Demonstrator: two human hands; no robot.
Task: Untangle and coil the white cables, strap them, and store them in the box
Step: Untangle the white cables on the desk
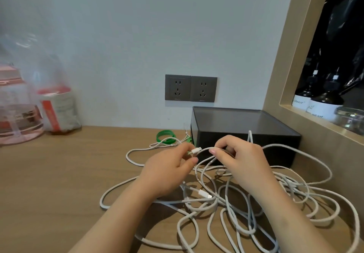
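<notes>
In front of the black rectangular plastic box [236,118], the soft, light white braided cables [204,201] lie tangled; the left hand [169,170] pinches a stiff plug end [195,151], probably the best hold, while the right hand [242,160] pinches its cord.

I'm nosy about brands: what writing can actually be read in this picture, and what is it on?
"Master": white label of a dark bottle at right.
"LIQUID SOAP": label of the neighbouring bottle, faint.
Red-and-white packet at left: print blurred, unreadable.
Wall sockets: marks too small to read.
Black box: no writing seen.
</notes>
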